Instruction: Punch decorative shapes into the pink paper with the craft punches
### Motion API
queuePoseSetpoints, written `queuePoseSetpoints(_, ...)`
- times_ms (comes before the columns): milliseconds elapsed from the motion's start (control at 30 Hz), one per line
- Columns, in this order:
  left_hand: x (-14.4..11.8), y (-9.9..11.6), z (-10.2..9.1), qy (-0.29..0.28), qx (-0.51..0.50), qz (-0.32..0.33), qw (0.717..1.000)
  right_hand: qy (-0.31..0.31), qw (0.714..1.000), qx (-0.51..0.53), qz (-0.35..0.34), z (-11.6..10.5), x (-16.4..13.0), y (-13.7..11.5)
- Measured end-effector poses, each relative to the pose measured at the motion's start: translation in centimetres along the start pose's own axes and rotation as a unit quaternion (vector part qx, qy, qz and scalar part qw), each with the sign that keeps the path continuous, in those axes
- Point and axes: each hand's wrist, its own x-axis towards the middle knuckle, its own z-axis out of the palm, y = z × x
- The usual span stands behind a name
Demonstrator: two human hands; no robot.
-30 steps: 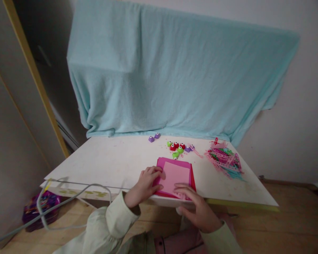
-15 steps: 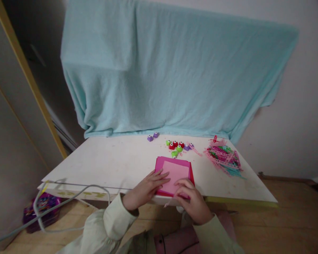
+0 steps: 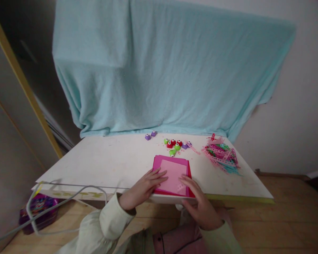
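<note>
While lying flat and spread, left hand [image 3: 141, 188] fingers [image 3: 159, 173] pressing down on the left edge of the pink paper stack [image 3: 172, 175], gripping nothing. Right hand [image 3: 200, 204] fingers [image 3: 187, 180] likewise loose and extended, resting on the stack's near right corner, nothing pinched. Stack sitting at the near edge of the white tabletop [image 3: 108, 164], a pale pink sheet topmost over darker magenta ones. Just beyond, small craft punches [image 3: 175, 144] in red, green and purple, clustered, with two more purple ones apart to the left. Off to the right, a heap of punched paper strips [image 3: 222, 155]. Behind everything, a light blue blanket [image 3: 161, 70] draped down to the tabletop's far edge. Grey cable [image 3: 66, 197] looping at the near left corner.
</note>
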Motion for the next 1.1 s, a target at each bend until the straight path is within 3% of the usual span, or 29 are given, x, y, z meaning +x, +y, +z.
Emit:
queuePoseSetpoints(667, 0.0, -0.2, 0.2, -0.006, 0.012, -0.007, 1.0, 0.013, 0.999, 0.018, 0.027, 0.2, 0.8, 0.8)
queuePoseSetpoints(933, -0.1, -0.2, 0.1, 0.008, 0.003, 0.005, 1.0, -0.013, 0.998, 0.015, 0.066, -2.4, -2.1, 1.5)
queuePoseSetpoints(1100, -0.1, 0.2, 0.0, 0.011, 0.005, -0.007, 1.0, 0.052, 0.991, -0.003, 0.123, -4.3, -5.1, 2.4)
